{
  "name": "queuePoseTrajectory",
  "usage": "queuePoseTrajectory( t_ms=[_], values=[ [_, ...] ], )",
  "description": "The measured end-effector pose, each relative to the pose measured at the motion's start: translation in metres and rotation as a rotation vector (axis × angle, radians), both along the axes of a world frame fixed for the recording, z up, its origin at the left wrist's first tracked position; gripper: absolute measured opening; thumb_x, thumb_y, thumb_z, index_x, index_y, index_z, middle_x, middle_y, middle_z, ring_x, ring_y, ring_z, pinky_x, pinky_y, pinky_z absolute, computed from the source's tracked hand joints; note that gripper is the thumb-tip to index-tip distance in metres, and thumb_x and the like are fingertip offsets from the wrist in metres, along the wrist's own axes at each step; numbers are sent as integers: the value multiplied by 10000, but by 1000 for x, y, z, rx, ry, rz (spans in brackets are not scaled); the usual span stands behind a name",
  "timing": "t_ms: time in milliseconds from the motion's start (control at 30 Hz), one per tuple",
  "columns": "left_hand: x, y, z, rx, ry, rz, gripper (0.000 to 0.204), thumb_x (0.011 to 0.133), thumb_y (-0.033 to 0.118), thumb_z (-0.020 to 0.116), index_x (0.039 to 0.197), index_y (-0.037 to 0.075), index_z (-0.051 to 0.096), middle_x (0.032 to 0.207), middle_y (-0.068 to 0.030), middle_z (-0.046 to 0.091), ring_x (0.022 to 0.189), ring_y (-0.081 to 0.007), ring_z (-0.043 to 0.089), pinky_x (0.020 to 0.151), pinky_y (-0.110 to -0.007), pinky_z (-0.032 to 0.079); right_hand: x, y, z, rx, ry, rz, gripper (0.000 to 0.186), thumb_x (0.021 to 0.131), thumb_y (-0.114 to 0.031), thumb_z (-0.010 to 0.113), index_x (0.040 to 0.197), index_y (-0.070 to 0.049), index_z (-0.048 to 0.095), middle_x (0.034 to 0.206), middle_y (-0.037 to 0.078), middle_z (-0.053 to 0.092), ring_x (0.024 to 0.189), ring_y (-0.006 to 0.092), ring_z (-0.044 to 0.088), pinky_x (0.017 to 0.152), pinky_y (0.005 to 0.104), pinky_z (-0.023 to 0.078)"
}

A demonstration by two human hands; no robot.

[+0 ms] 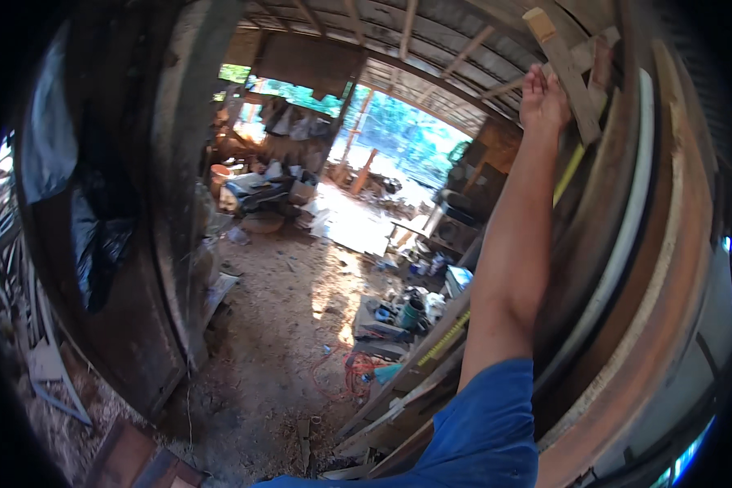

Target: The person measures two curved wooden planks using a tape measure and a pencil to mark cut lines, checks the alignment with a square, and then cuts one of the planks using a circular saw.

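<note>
My right hand (544, 102) is raised high at the upper right, at the end of my bare forearm and blue sleeve. Its fingers are loosely bent and slightly apart, at the left edge of a short wooden board (577, 93); whether they touch it is unclear. That board leans over another wood piece (595, 49) near the roof framing. Long timbers (675, 211), a pale pipe (638, 203) and a yellow strip (443, 340) run along the right wall. My left hand is out of view.
A dark doorway panel (118, 285) with hanging plastic sheets (49, 138) stands left. The dirt floor (268, 309) is strewn with shavings and leads toward a bright opening (398, 130). Clutter (390, 321), an orange cable (362, 374) and piles of goods (260, 191) line the sides.
</note>
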State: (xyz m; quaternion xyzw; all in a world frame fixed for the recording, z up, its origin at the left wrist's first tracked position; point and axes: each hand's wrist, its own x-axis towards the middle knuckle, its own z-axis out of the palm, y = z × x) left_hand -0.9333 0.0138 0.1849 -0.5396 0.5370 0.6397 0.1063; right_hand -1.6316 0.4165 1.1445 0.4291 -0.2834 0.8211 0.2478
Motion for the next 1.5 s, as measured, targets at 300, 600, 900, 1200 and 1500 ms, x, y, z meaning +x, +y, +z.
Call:
queuePoseTrajectory(
  t_ms=[300, 600, 900, 1200, 1500],
  values=[
    [-40, 8, 200, -898, 453, 76, 330, 947, 317, 570, 1015, 1, 635, 905, -158, 652, 895, -291, 621, 807, -419, 486, 113, -239, -282, 495, 25, 222, 160, 957, -88, 609, 1101, -29, 572, 1032, 95, 628, 927, 204, 639, 817, 374, 543],
    [37, 36, 312, -861, 551, 328, 601, 928, 301, 668, 1435, 101, 414, 1212, -120, 600, 990, -215, 641, 863, -353, 517, 397, -322, -650, 931, -845, 1557, 368, 868, -114, 612, 1234, -72, 615, 1180, 74, 652, 1097, 237, 613, 929, 422, 500],
    [291, 117, 252, -1145, 368, 286, 914, 763, 410, 821, 1472, 45, 375, 1519, -182, 351, 1452, -312, 251, 1184, -437, 217, 735, -244, -802, 1151, -912, 2974, 433, 938, -440, 559, 1123, -49, 545, 674, -18, 504, 511, 93, 519, 540, 258, 383],
    [512, 189, 162, -662, -93, 707, 397, 939, 380, 605, 1081, 10, 632, 857, -184, 676, 799, -279, 652, 738, -409, 502, 914, -215, -853, 2190, -942, 1885, 311, 1025, -188, 443, 1272, -7, 499, 981, 192, 658, 886, 285, 685, 754, 383, 588],
    [602, 255, 65, -409, -498, 424, 538, 806, 515, 704, 924, 3, 591, 903, -289, 650, 892, -462, 627, 776, -522, 476, 920, -179, -1025, 2360, -1255, 1386, 297, 1016, -250, 488, 1182, -6, 524, 995, 202, 653, 886, 288, 687, 751, 384, 592]
  ],
)
